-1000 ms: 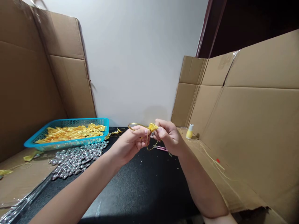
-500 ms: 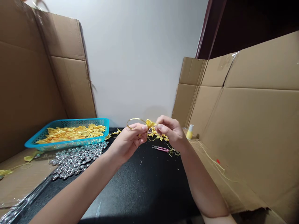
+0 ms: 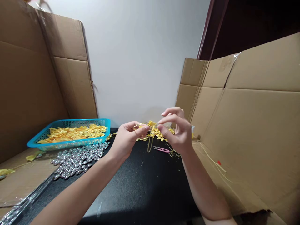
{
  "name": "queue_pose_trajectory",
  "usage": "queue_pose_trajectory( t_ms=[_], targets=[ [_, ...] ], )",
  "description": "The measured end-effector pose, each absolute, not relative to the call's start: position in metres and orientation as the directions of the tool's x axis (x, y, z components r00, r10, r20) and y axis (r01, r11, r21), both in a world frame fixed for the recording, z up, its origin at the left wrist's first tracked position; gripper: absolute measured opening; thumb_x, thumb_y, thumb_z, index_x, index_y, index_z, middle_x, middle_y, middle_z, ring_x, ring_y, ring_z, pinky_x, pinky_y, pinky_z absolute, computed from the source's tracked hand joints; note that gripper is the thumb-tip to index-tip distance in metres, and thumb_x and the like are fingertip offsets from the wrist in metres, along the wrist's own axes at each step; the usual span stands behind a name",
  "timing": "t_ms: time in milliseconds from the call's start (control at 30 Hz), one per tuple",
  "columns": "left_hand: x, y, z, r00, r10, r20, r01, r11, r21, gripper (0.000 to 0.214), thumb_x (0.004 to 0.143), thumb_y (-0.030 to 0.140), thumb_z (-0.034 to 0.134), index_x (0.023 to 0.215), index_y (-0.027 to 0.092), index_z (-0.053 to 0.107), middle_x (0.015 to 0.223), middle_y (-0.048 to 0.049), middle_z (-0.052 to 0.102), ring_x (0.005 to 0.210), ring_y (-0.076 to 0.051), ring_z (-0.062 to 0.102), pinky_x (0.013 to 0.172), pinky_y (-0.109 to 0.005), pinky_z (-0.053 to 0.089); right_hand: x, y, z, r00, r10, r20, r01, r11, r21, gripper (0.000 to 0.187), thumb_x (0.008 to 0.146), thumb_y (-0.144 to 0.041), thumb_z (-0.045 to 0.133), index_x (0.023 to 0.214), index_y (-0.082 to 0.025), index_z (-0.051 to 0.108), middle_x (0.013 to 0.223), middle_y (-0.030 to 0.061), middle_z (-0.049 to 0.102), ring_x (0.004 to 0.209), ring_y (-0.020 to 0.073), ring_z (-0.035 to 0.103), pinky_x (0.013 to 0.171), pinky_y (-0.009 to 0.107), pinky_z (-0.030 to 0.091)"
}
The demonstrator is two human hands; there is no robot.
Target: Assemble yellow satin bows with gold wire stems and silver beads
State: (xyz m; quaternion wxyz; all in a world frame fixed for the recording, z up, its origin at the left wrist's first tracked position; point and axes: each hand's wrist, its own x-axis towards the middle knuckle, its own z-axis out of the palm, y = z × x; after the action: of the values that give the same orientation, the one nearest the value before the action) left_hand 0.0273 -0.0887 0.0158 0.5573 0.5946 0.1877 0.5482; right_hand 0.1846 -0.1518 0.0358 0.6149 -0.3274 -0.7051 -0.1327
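Between its thumb and fingers, my left hand (image 3: 127, 137) grips a thin gold hoop (image 3: 138, 125). A yellow ribbon piece (image 3: 152, 122) sits at the hoop's right side, and a loop of yellow cord (image 3: 150, 147) hangs below. Just to the right, my right hand (image 3: 177, 129) is raised with its fingers spread and curved, apart from the ribbon; nothing shows clearly between thumb and forefinger. Behind the hands lies a pile of yellow ribbon flowers (image 3: 159, 134), partly hidden by them. Pink-handled thread snips (image 3: 161, 149) rest on the black tabletop (image 3: 140, 187) beneath.
A blue basket (image 3: 32, 143) of folded yellow ribbon pieces stands at the left. Many silver beads (image 3: 77, 159) spread in front of it. A yellow thread spool (image 3: 192, 132) is half hidden behind my right hand. Cardboard walls (image 3: 253, 125) rise on both sides.
My right hand has let go of the ribbon piece and opened its fingers, moving slightly up and right. The hoop has turned in my left hand, and the cord loop now hangs lower.
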Motion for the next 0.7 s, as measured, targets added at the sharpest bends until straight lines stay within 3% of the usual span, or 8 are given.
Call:
queue_pose_trajectory(
  t_ms=[167, 400, 567, 700],
  targets=[
    [0.028, -0.089, 0.014, 0.268, 0.828, 0.493, -0.358, -0.389, 0.849, 0.024, 0.058, 0.033, 0.086, 0.061, 0.016, 0.070, 0.061, -0.0012, 0.067, 0.056, -0.011, 0.056, 0.057, -0.023, 0.044, 0.175, -0.154, 0.031, -0.141, 0.272, 0.952, 0.794, 0.606, -0.055, 0.006, 0.080, -0.022, 0.069, 0.083, -0.027, 0.071, 0.104, 0.0027, 0.062, 0.101, 0.0232, 0.050, 0.086, 0.041, 0.042],
    [0.027, -0.091, 0.014, 0.199, 0.800, 0.566, -0.243, -0.519, 0.819, 0.020, 0.061, 0.030, 0.084, 0.060, 0.015, 0.071, 0.056, 0.0006, 0.064, 0.051, -0.009, 0.051, 0.051, -0.021, 0.038, 0.176, -0.137, 0.023, -0.153, 0.282, 0.947, 0.831, 0.555, -0.031, 0.008, 0.085, -0.022, 0.064, 0.081, -0.026, 0.068, 0.103, 0.0035, 0.062, 0.098, 0.0240, 0.048, 0.081, 0.041, 0.040],
    [0.027, -0.075, 0.012, 0.273, 0.834, 0.480, -0.305, -0.398, 0.865, 0.022, 0.060, 0.031, 0.084, 0.059, 0.015, 0.069, 0.056, 0.0003, 0.063, 0.053, -0.009, 0.053, 0.054, -0.021, 0.041, 0.176, -0.135, 0.023, -0.131, 0.276, 0.952, 0.719, 0.688, -0.101, 0.011, 0.088, -0.019, 0.059, 0.082, -0.026, 0.066, 0.097, 0.0027, 0.059, 0.097, 0.0198, 0.050, 0.086, 0.039, 0.042],
    [0.030, -0.048, 0.005, 0.287, 0.875, 0.390, -0.288, -0.309, 0.906, 0.021, 0.059, 0.028, 0.081, 0.055, 0.014, 0.067, 0.053, 0.0014, 0.058, 0.050, -0.007, 0.047, 0.052, -0.021, 0.038, 0.179, -0.140, 0.027, 0.008, 0.293, 0.956, 0.452, 0.852, -0.265, 0.007, 0.089, -0.025, 0.059, 0.083, -0.027, 0.062, 0.090, -0.0003, 0.065, 0.088, 0.0156, 0.061, 0.080, 0.035, 0.050]
  ],
)
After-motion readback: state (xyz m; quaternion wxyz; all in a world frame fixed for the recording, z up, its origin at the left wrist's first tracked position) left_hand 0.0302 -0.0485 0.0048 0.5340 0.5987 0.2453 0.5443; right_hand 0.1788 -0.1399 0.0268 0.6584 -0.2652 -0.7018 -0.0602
